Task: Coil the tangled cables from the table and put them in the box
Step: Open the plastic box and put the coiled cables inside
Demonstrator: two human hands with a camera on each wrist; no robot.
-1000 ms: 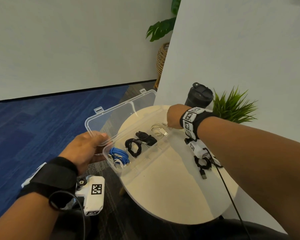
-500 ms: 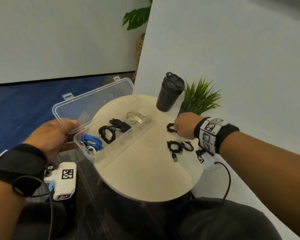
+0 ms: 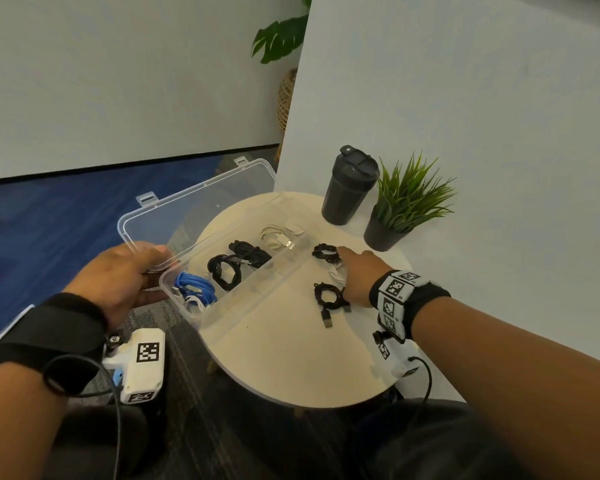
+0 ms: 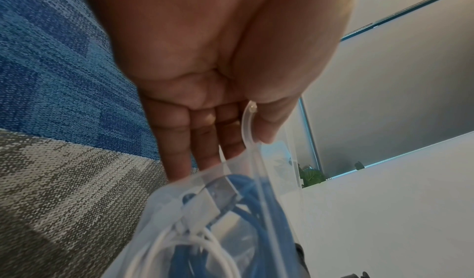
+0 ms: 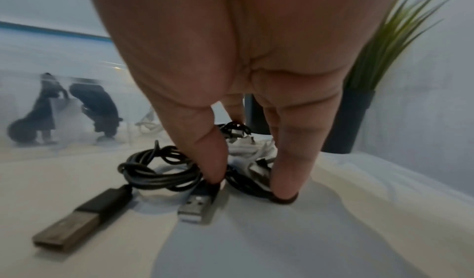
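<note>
Reaching over the round table (image 3: 291, 358), your right hand (image 3: 359, 277) lies on the loose cables: thumb and fingers (image 5: 287, 173) point down and straddle a white cable (image 3: 336, 273), touching but not yet closed round it. One black coil (image 3: 328, 296) lies just beside the thumb, another (image 3: 324, 252) by the fingertips. Your left hand (image 3: 125, 278) grips the near end of the clear box (image 3: 257, 292), pinching its rim, lid (image 3: 194, 216) open. Inside, a blue cable (image 3: 196, 289) with a white one fills the nearest compartment, then two black coils (image 3: 238, 263), then a pale cable (image 3: 278, 237).
</note>
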